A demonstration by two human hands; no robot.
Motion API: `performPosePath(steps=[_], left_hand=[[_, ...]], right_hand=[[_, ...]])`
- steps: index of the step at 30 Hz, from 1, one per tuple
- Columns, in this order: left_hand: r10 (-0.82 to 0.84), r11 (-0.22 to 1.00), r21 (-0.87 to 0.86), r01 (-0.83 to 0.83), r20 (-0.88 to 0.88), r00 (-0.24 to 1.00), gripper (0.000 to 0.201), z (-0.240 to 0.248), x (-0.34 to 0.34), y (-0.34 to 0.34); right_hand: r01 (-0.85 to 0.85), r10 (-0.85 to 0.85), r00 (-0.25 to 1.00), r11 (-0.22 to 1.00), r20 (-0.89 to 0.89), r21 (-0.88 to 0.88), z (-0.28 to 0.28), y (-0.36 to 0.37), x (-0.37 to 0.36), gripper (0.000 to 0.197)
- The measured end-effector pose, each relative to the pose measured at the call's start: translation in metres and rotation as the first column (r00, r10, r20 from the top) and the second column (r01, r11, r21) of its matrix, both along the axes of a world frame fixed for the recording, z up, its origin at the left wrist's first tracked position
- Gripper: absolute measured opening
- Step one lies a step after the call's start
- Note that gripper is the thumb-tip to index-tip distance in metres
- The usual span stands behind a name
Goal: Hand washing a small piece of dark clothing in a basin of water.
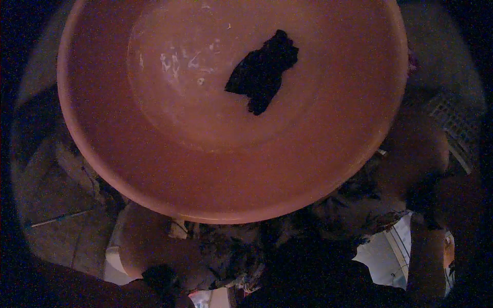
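Note:
A wide pink-orange basin [221, 190] takes up most of the head view. On its floor, right of the middle, lies a crumpled dark piece of cloth [264, 72]. Wet, shiny patches and a few small bits show on the basin floor left of the cloth. Neither of my hands appears in the picture, and no fingers touch the cloth or the visible rim. What looks like part of my arm [97, 285] shows dimly at the lower left, its hand out of sight.
My bent knees [146, 238] and patterned dark clothing [328, 215] lie close below the basin's near rim. A pale lattice-sided crate or basket [454, 120] stands at the right. A thin stick [61, 219] rests on the dim floor at the left.

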State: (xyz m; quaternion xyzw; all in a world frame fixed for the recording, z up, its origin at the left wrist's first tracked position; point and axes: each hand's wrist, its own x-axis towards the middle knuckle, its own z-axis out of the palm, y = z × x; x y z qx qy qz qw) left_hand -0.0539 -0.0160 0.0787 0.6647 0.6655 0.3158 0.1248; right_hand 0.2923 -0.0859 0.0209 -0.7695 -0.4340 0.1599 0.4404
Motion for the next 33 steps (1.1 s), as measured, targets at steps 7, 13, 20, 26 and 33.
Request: performPosePath(steps=[7, 13, 20, 26, 33], left_hand=[[-0.021, 1.0, 0.0, 0.021, 0.036, 0.999, 0.023, -0.002, 0.012, -0.003], [0.051, 0.998, 0.022, -0.052, 0.054, 0.997, 0.024, -0.005, 0.002, -0.014], [0.141, 0.99, 0.013, -0.142, 0.039, 0.989, 0.024, -0.002, -0.006, -0.032], [0.195, 0.981, 0.009, -0.196, 0.037, 0.98, 0.024, -0.002, -0.002, -0.045], [0.252, 0.967, -0.049, -0.25, 0.027, 0.967, 0.025, -0.029, 0.018, -0.065]], right_hand=[[-0.005, 0.005, 0.999, 1.0, 0.032, -0.016, 0.006, -0.002, 0.01, 0.019], [-0.09, 0.091, 0.995, 0.996, 0.037, -0.017, -0.005, 0.009, 0.005, 0.019], [-0.194, 0.195, 0.98, 0.981, 0.03, -0.025, -0.003, 0.023, 0.013, 0.019], [-0.246, 0.246, 0.969, 0.968, 0.016, -0.041, -0.009, 0.032, 0.019, 0.02], [-0.304, 0.307, 0.952, 0.946, 0.003, -0.11, -0.04, 0.034, 0.036, 0.02]])
